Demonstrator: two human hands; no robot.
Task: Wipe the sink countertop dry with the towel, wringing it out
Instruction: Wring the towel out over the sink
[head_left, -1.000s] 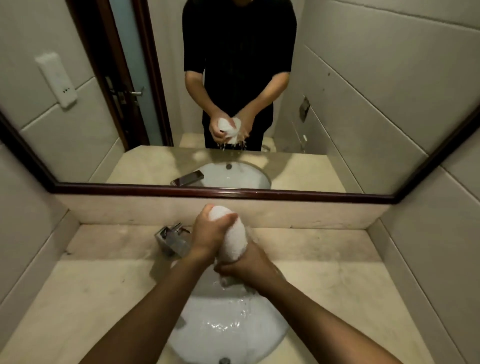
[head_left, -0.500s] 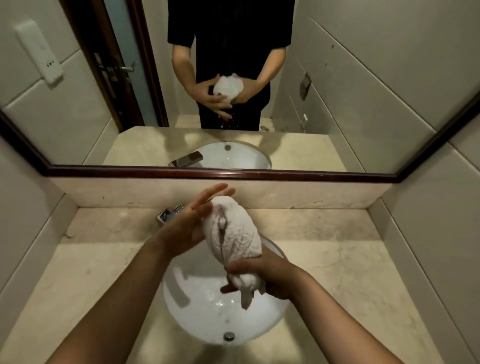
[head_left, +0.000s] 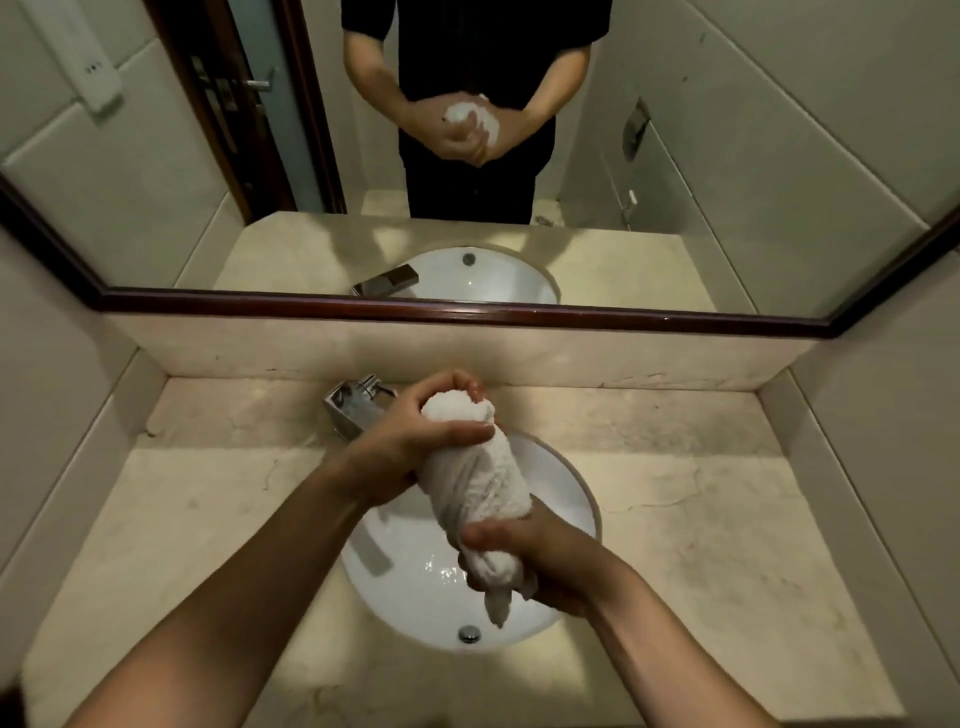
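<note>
Towel (head_left: 475, 480): rolled, twisted, held over the white sink (head_left: 576, 499) set in the bench (head_left: 717, 545). Your left hand (head_left: 410, 441) clenches its far end, your right hand (head_left: 540, 556) the near end.

White towel (head_left: 475, 480) twisted over sink (head_left: 576, 499), left hand (head_left: 410, 441) clasping top, right hand (head_left: 545, 556) clasping bottom

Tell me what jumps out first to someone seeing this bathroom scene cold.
The eye lands on the white towel, rolled and twisted into a thick rope above the round white sink. The left hand clamps its far end by the chrome faucet, and the right hand grips the near end over the drain. Above, the wide mirror repeats the same two-handed wring.
</note>
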